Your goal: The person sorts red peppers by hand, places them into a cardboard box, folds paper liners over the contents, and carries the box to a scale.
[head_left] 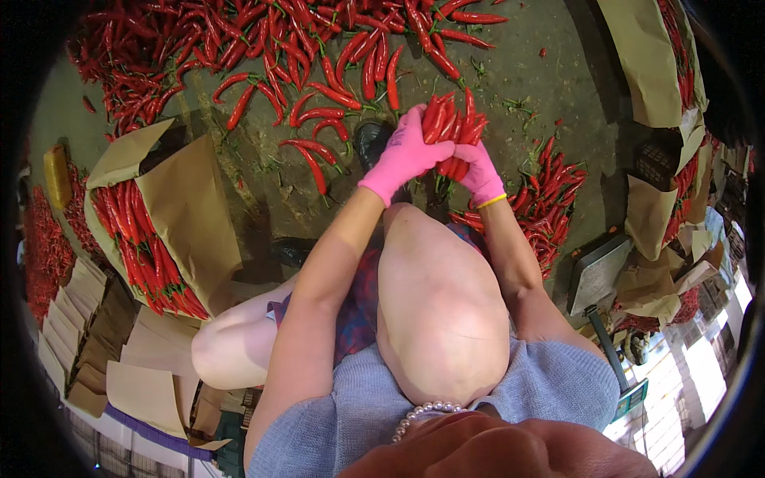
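A bunch of red chili peppers is gripped between my two hands, tips pointing up and away from me. My left hand, in a pink glove, wraps the bunch from its left side. On the right, my right hand, in a matching pink glove with a yellow cuff edge, closes round the lower part. Its fingers are partly hidden behind the peppers. Loose chili peppers lie on the floor just left of my left hand. A smaller heap of chili peppers lies right of my right wrist.
A large pile of red chilies covers the far floor. To the left stands a paper-lined box packed with chilies. Flat cardboard pieces lie at lower left. Along the right are a platform scale and more filled paper-lined boxes.
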